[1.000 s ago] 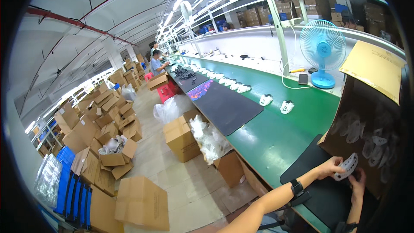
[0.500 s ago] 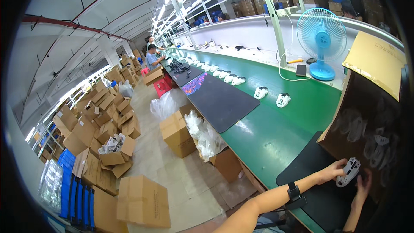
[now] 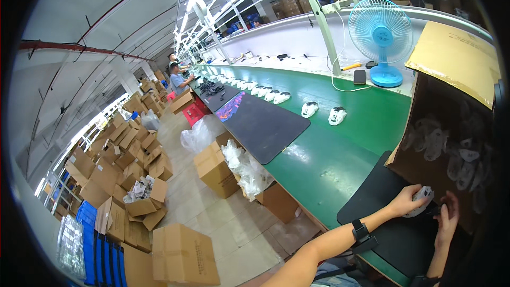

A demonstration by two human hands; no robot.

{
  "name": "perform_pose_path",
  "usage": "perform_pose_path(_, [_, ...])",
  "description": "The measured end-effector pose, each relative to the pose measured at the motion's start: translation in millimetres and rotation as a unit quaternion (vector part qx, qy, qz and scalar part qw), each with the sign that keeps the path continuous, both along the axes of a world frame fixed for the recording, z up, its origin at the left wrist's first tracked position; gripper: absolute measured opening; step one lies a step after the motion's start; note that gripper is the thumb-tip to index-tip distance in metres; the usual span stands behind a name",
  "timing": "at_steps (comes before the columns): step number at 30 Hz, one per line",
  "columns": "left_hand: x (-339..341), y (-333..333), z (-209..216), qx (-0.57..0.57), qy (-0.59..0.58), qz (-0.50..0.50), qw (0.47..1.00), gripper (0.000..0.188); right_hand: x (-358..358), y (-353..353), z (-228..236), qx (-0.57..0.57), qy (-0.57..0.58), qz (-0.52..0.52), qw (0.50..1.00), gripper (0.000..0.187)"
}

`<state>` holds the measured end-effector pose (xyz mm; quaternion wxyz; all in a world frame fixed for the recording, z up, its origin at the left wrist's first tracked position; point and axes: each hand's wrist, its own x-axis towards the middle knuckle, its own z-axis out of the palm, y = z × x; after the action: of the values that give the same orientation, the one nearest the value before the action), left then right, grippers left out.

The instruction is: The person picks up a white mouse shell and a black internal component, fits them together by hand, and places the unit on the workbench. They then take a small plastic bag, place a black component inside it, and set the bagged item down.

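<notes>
A white computer mouse shell (image 3: 421,202), tilted up on its side, sits in the grip of my left hand (image 3: 406,202). That hand's fingers wrap its near end, above a black mat (image 3: 372,191). Just right of the shell is my right hand (image 3: 449,215), its fingers curved and apart. A small dark bit shows between its thumb and the shell; I cannot tell what it is or whether the hand touches it. Beyond both hands a large open cardboard box (image 3: 406,138) lies with its opening towards me, several bagged whitish pieces (image 3: 433,141) inside.
Two white mouse shells (image 3: 337,116) stand on the green bench (image 3: 319,170), and a row of more (image 3: 271,94) runs back from them. A blue fan (image 3: 382,37) is at the rear. Further left are a dark mat (image 3: 265,127), black parts (image 3: 211,89) and floor cartons (image 3: 186,255).
My left hand has turned the mouse shell from showing its cut-out face to standing on its side. My right hand has risen slightly. The view has shifted a little.
</notes>
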<state>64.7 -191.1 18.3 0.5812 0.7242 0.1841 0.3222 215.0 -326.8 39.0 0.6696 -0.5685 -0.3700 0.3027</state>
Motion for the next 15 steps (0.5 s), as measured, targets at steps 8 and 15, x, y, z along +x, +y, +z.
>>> perform_pose_path(8, [-18.6,4.1,9.3,-0.010,-0.014,0.094,0.995,0.034,-17.4,11.0,18.7,-0.032,0.023,0.069,0.997,0.038])
perform_pose_path(15, [-6.6,1.6,6.4,-0.043,-0.034,0.040,0.998,0.030,-7.2,4.4,14.8,0.046,0.112,0.035,0.992,0.033])
